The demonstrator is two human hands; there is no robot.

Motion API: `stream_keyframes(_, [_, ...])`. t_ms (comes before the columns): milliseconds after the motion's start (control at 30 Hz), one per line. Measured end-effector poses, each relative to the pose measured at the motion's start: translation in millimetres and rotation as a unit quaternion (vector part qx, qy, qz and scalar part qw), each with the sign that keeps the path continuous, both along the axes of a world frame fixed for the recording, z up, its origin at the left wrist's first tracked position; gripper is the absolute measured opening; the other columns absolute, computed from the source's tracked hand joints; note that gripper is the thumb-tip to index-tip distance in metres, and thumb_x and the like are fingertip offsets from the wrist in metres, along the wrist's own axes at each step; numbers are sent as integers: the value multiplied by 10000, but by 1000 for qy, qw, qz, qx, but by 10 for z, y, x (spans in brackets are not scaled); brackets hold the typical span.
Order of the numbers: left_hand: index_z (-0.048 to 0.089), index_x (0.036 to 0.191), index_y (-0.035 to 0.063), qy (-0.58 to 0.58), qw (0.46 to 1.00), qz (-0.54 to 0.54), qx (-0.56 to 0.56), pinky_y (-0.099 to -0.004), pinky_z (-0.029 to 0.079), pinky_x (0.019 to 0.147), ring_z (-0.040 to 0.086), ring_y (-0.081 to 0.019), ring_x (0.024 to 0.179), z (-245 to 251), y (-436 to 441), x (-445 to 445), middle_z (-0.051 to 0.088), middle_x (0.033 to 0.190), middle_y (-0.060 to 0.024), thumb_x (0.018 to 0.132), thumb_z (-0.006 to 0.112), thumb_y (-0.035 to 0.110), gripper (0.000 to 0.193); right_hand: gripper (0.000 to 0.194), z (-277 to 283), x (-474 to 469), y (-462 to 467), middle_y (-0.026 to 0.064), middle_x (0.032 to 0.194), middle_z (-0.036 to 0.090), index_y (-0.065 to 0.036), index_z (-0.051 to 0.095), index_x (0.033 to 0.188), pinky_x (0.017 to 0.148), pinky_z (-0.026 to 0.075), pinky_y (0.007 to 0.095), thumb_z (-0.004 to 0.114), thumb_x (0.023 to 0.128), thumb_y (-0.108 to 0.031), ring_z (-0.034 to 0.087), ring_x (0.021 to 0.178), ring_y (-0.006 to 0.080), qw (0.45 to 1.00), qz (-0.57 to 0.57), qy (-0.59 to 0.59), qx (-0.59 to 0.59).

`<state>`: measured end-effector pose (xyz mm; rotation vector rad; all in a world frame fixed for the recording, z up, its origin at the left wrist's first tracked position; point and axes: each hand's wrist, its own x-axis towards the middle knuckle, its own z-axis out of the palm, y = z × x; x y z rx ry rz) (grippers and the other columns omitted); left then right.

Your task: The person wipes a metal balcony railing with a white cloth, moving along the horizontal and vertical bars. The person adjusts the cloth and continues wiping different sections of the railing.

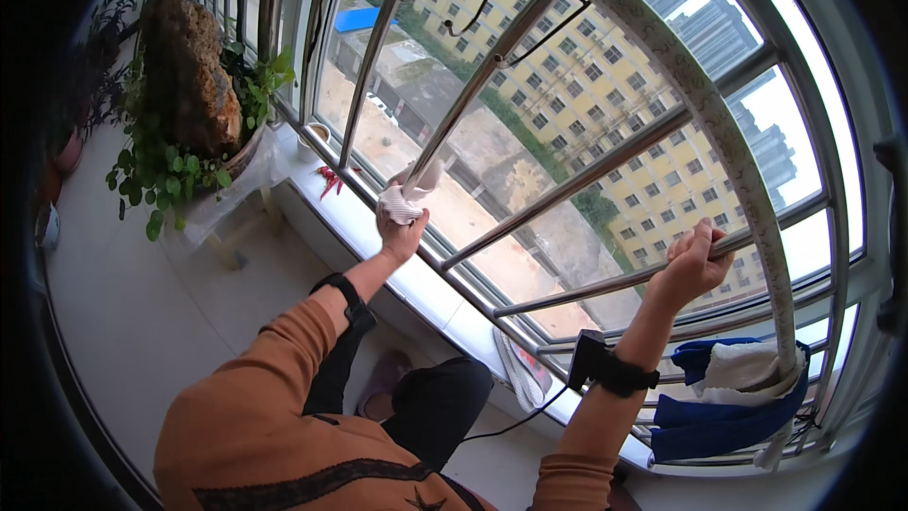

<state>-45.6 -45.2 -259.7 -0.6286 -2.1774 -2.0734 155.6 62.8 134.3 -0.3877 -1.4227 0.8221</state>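
Note:
My left hand [402, 228] grips a pale pink ribbed cloth [401, 204], which is wrapped around the lower part of a metal window bar [461, 103], just above the bottom rail. Part of the cloth stands out behind the bar. Farther right, my right hand [691, 262] is closed around another shiny bar [589, 294] of the same grille. Both wrists wear black straps; a box-shaped device with a cable sits on the right one. The palm sides of both hands are partly hidden.
Beyond the bottom rail runs a white sill [355, 216] with red dried peppers [332, 179], a cup [313, 140] and a folded cloth [521, 369]. A potted plant [237, 149] with a large rock stands left. Blue cloth [716, 426] hangs over a patterned curved pole [738, 135] at right.

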Motion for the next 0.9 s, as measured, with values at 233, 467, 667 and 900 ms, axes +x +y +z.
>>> stream_keyframes(233, [480, 1100, 17, -102, 985, -118, 79, -287, 443, 769, 541, -175, 921, 1155, -390, -93, 554, 975, -94, 647, 710, 126, 520, 145, -1, -24, 15, -49, 477, 361, -77, 422, 753, 326, 203, 154, 542, 834, -81, 281, 361, 5, 1000, 8, 17, -5])
stream_keyframes(467, [577, 810, 9, -8, 991, -101, 85, -251, 450, 556, 558, -92, 636, 2283, -218, -323, 580, 686, -24, 699, 679, 103, 177, 153, -11, -3, 38, -43, 481, 362, -78, 412, 751, 327, 210, 158, 541, 835, -82, 284, 361, 11, 1000, 19, 13, 8])
stream_keyframes(667, [572, 819, -12, 27, 998, -35, 50, -342, 458, 610, 601, -301, 706, 1763, -203, -308, 605, 740, -167, 713, 661, 220, 269, 128, -19, -14, 29, -57, 465, 350, -82, 434, 753, 333, 206, 163, 537, 828, -77, 259, 352, 5, 1000, 11, 14, 11])
stream_keyframes(900, [440, 1095, -25, -43, 998, 48, 20, -376, 419, 793, 513, -347, 964, 721, -245, 89, 497, 1040, -208, 790, 528, 99, 341, 132, -23, -21, 41, -49, 483, 364, -81, 430, 751, 337, 219, 161, 536, 829, -75, 278, 366, 8, 1000, 1, 12, 23])
